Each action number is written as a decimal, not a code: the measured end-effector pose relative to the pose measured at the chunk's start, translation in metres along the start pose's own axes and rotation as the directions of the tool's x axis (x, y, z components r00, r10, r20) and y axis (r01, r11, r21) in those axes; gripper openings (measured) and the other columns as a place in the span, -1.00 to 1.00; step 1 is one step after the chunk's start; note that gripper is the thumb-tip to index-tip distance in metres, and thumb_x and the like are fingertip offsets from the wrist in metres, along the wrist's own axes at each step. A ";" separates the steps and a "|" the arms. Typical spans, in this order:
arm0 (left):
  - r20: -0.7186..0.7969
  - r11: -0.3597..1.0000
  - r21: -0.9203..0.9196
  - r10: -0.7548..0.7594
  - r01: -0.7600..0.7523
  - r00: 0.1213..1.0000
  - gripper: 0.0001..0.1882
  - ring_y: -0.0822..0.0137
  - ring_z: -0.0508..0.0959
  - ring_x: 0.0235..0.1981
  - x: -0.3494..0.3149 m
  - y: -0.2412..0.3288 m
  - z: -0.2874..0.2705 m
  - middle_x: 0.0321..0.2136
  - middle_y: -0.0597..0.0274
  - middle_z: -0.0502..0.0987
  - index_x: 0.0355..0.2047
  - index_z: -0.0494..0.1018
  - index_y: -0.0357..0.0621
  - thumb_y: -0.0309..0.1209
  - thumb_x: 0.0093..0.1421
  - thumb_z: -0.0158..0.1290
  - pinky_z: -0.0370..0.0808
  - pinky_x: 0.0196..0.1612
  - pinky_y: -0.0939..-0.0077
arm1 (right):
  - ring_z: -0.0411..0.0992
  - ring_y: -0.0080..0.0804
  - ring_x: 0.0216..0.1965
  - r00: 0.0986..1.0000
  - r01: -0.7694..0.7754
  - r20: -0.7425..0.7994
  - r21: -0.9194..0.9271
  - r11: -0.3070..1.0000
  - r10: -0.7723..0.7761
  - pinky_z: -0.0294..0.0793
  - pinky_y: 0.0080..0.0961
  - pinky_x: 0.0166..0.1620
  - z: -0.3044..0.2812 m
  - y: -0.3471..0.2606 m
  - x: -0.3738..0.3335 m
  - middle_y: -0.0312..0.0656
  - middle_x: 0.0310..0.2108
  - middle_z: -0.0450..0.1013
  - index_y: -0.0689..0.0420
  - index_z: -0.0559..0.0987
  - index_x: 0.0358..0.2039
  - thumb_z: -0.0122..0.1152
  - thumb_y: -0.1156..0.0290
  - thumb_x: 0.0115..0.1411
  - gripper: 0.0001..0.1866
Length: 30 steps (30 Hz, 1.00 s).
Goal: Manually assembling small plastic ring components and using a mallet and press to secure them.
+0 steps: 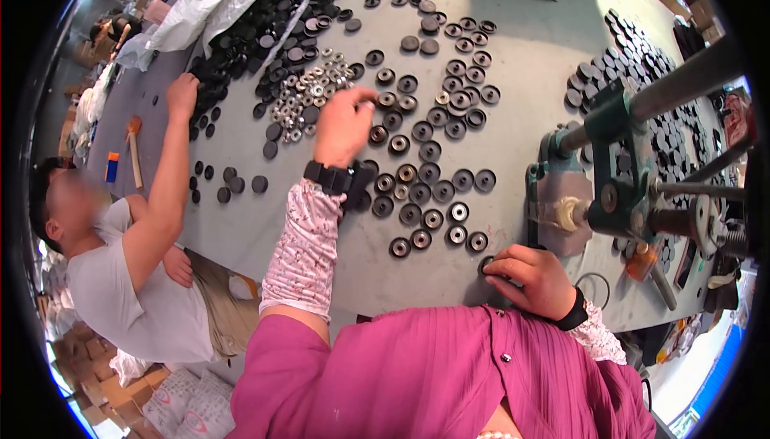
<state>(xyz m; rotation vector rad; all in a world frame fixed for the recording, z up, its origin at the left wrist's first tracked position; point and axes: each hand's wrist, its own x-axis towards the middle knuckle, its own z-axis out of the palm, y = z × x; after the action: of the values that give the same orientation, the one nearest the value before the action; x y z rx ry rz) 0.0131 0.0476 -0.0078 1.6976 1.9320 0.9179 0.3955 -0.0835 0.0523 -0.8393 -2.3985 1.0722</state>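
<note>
My left hand (345, 126) is over the table beside a pile of small silver metal rings (297, 106). Its fingers are bent together at the edge of the round black caps; whatever they hold, if anything, is too small to make out. The black caps (429, 151) lie hollow side up in loose rows, and several of them have a metal ring inside. Close to the table's front edge, my right hand (531, 280) has its thumb and fingertips closed at a single black cap (485, 265), partly hidden by the fingers.
A green hand press (609, 190) stands right of the caps, with many flat grey-black discs (626, 62) behind it. A hammer (662, 285) lies at the right. At the left, a co-worker's hand (183, 96) touches a black heap of caps below a white plastic sheet (216, 6).
</note>
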 end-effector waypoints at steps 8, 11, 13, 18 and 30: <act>0.201 0.885 -0.401 -0.167 0.237 0.965 -0.72 0.61 0.44 -0.51 0.065 0.036 0.000 -0.46 0.48 0.56 -0.05 0.70 -0.19 -0.29 0.33 0.25 0.41 -0.41 0.66 | 0.58 -0.14 -0.33 0.993 0.093 0.054 0.146 0.985 -0.102 0.60 -0.29 -0.27 0.008 0.015 0.043 -0.15 -0.31 0.55 0.14 0.65 -0.22 0.43 0.45 0.20 -0.84; 0.098 0.988 -0.153 0.018 -0.003 0.995 -0.60 0.54 0.51 -0.43 0.106 0.045 0.017 -0.47 0.39 0.57 -0.05 0.71 -0.18 -0.25 0.15 0.40 0.49 -0.33 0.57 | 0.57 -0.11 -0.33 0.992 0.079 0.076 0.247 0.966 -0.101 0.60 -0.27 -0.25 0.013 0.025 0.048 -0.13 -0.30 0.55 0.15 0.66 -0.20 0.40 0.45 0.22 -0.85; 0.136 0.994 -0.031 0.104 -0.101 0.985 -0.57 0.42 0.57 -0.41 0.125 0.042 0.034 -0.45 0.27 0.62 -0.05 0.70 -0.21 -0.31 0.08 0.43 0.53 -0.28 0.47 | 0.58 -0.09 -0.30 0.994 0.056 0.068 0.341 0.938 -0.084 0.61 -0.28 -0.22 0.016 0.032 0.048 -0.12 -0.28 0.57 0.15 0.67 -0.17 0.38 0.45 0.24 -0.84; 0.223 0.993 0.040 0.100 -0.111 0.970 -0.62 0.33 0.61 -0.44 0.153 0.027 0.038 -0.50 0.22 0.63 -0.06 0.71 -0.17 -0.29 0.13 0.37 0.55 -0.25 0.40 | 0.58 -0.09 -0.28 0.996 0.009 0.082 0.406 0.914 -0.046 0.61 -0.29 -0.20 0.015 0.034 0.049 -0.13 -0.28 0.57 0.14 0.66 -0.16 0.38 0.43 0.26 -0.84; 0.291 0.991 -0.121 0.088 -0.055 0.952 -0.64 0.53 0.52 -0.37 0.143 0.051 0.048 -0.45 0.43 0.58 -0.19 0.72 -0.18 -0.21 0.10 0.45 0.46 -0.27 0.54 | 0.57 -0.13 -0.34 0.997 0.001 0.073 0.383 0.924 -0.032 0.60 -0.28 -0.28 0.015 0.037 0.050 -0.17 -0.32 0.54 0.11 0.65 -0.20 0.38 0.39 0.26 -0.86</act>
<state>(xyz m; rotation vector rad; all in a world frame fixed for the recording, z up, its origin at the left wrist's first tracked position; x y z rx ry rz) 0.0569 0.1999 0.0116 1.7374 1.6034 0.7324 0.3628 -0.0390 0.0194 -0.6479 -2.1410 1.5262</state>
